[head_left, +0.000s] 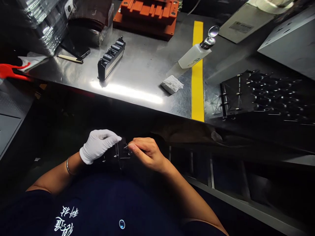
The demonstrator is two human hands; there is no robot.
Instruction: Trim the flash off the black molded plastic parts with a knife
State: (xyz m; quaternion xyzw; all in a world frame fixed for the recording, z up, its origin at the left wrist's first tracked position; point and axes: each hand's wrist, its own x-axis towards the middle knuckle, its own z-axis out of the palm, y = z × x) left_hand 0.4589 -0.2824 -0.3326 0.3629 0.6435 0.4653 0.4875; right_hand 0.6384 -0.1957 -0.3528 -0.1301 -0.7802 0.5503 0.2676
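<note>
My left hand [100, 146], in a white glove, is closed on the upper edge of a glossy black part [121, 150]. Much of this part melts into the dark background, so its full outline is unclear. My bare right hand [149, 152] pinches a small, thin, shiny piece [126, 146] between thumb and forefinger. That piece points toward the right side of the black part; whether it touches I cannot tell. Both hands are in front of my body, below the front edge of the metal table [145, 68].
On the table stand a black ribbed part [112, 59], a white bottle [194, 56], a crumpled white wipe [172, 84] and an orange-red fixture [147, 18]. Several glossy black parts [273, 95] lie right of the yellow stripe [198, 88]. A pen [70, 58] and stacked clear trays [45, 28] are at left.
</note>
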